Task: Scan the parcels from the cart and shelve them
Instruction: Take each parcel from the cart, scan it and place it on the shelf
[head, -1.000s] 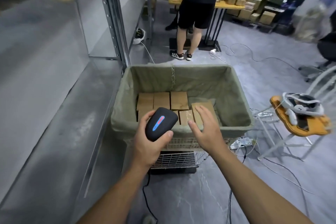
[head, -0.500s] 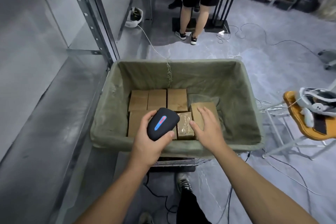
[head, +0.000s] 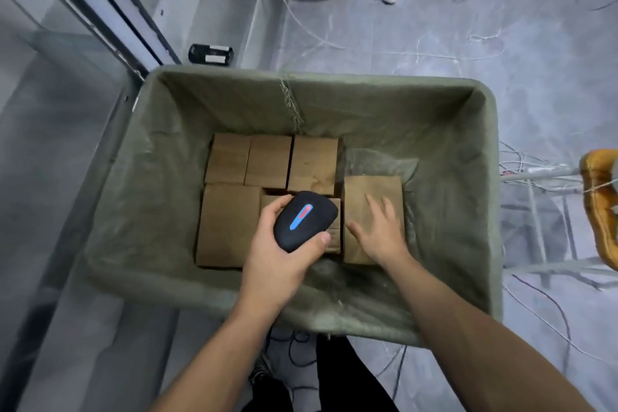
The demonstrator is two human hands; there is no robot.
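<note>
Shelving (head: 83, 117) of grey metal runs down the left of the frame. Beside it the cart (head: 468, 150), lined with green cloth, now fills the middle of the view, where half a second ago it sat lower and farther off: the head has tipped down and leaned in over it. Brown-paper parcels lie on the cart floor: a back row (head: 267, 160) of three, a broad parcel (head: 227, 224) at lower left, a small taped parcel (head: 334, 236) largely hidden in the centre, and the right-hand parcel (head: 371, 191) set nearer the right wall. The right grip (head: 381, 234), which a second ago hovered level with the near rim, has dropped inside the cart. It lies on the right-hand parcel with fingers (head: 369, 204) spread and straight, not curled round anything. The left grip (head: 277, 264) stays wrapped round the black scanner (head: 306, 221), whose blue and red light strip faces up, and has travelled in with it to hang above the small taped parcel. Judged from this, a parcel has been picked out and reached but not lifted. The next move probably calls for closing on its edges and turning its label, not visible here, toward the scanner.
</note>
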